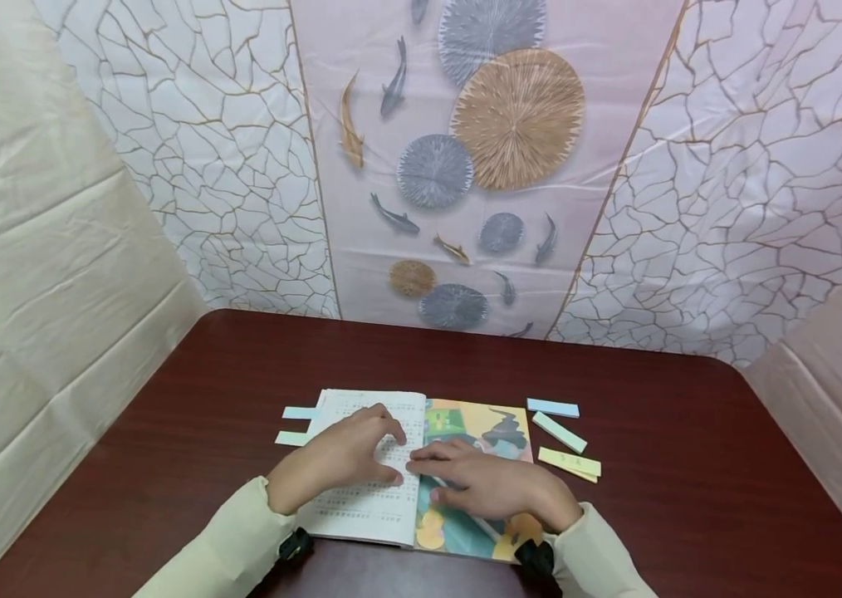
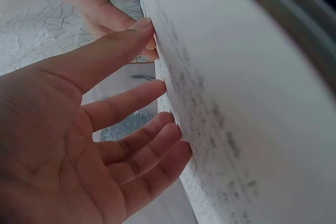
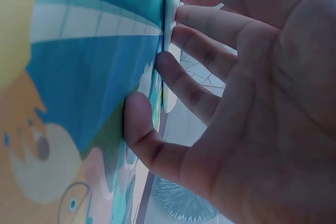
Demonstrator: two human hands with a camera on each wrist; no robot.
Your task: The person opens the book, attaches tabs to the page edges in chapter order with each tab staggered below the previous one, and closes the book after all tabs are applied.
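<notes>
Our left hand (image 1: 339,457) lies with fingers (image 2: 137,144) straight, gripping nothing, on the smooth text page of the open book (image 1: 384,498). Our right hand (image 1: 491,486) presses flat on its glossy picture page. 5 rectangular paper strips (image 1: 559,432) flank it on the dark wooden table (image 1: 690,465); the print blurs.

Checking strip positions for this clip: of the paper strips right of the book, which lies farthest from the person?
The light blue strip, at the back of that group beside the open book's top right corner; the green strip and yellow strip lie nearer the person.
</notes>
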